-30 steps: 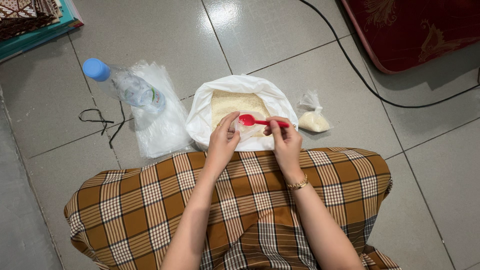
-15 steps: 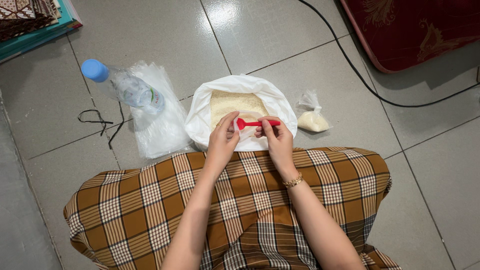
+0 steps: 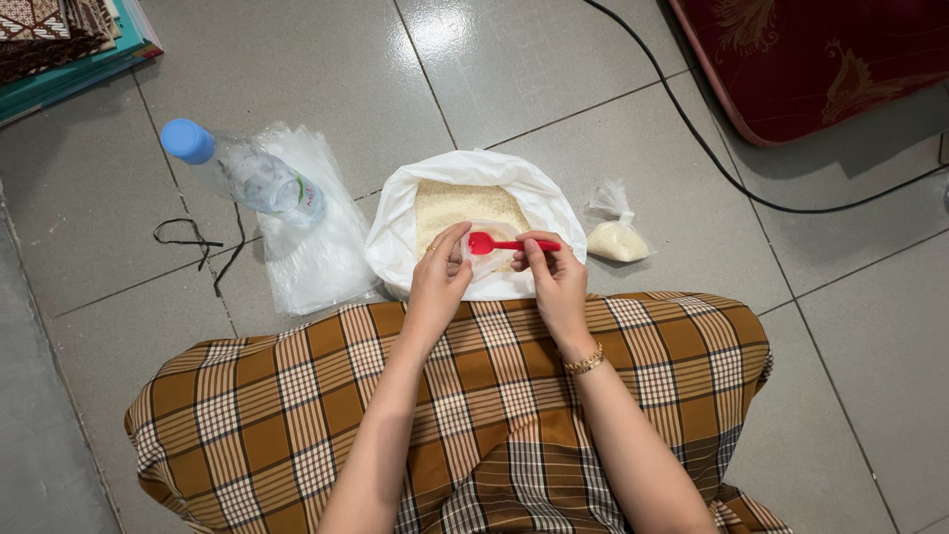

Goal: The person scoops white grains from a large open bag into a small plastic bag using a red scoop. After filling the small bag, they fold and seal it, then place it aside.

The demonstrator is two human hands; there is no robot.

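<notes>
From my feed I see the grey tiled floor (image 3: 554,89) filling the view, with the brown checked cloth (image 3: 474,425) over the person's lap across the bottom and a dark red patterned mat (image 3: 840,59) at the top right corner, a black cable (image 3: 712,148) curving beside it. Next down in size is the white plastic bag (image 3: 395,227) lying open on the floor just past the lap, with pale grains (image 3: 450,203) spread inside it. To its left lies a stack of clear plastic bags (image 3: 316,257), a clear bottle with a blue cap (image 3: 242,170) resting across its upper edge, and a bit of black string (image 3: 193,237) further left. A small tied bag of grains (image 3: 618,237) sits just right of the white bag. Compared with a second ago, the red spoon (image 3: 504,243) has shifted a little leftward over the grains and both hands sit closer together. The right hand (image 3: 559,282) pinches the spoon's handle with its fingers closed narrowly on it. The left hand (image 3: 440,277) has its fingers curled narrow around a small clear bag (image 3: 465,259) by the spoon's bowl, thumb and forefinger meeting on it.
</notes>
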